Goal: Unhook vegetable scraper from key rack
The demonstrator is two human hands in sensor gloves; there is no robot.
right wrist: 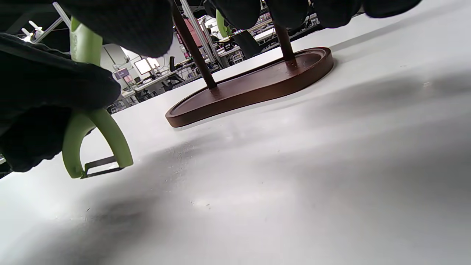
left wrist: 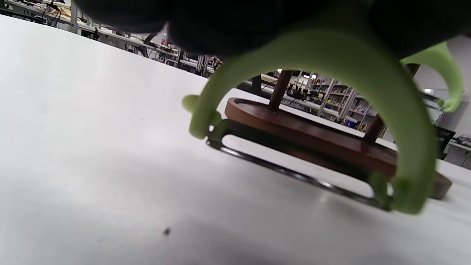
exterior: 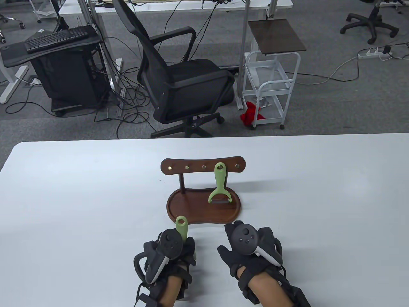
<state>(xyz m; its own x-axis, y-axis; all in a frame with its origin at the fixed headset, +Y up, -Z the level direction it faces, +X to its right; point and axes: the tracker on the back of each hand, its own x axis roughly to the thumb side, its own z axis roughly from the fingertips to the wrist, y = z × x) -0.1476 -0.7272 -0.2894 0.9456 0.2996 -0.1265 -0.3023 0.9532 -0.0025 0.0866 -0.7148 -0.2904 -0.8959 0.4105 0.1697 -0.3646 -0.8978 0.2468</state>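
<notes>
L hand (exterior: 169,246) grips a green scraper (exterior: 182,227) upright, blade just above the table (exterior: 80,192). A second scraper (exterior: 219,185) hangs on the key rack (exterior: 203,165) at 12 o'clock, long axis vertical. R hand (exterior: 246,246) nearer it (fingers look loosely spread, holding nothing).

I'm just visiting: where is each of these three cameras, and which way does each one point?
Table view: above the person, looking down and forward at the key rack; both gloved hands show, left hand and right hand.
Left wrist view: low at the table, facing the rack's base; dark glove on top, its grip on the held scraper.
Right wrist view: low, facing the base; gloved fingers on top.
Shared: rack and held scraper.
</notes>
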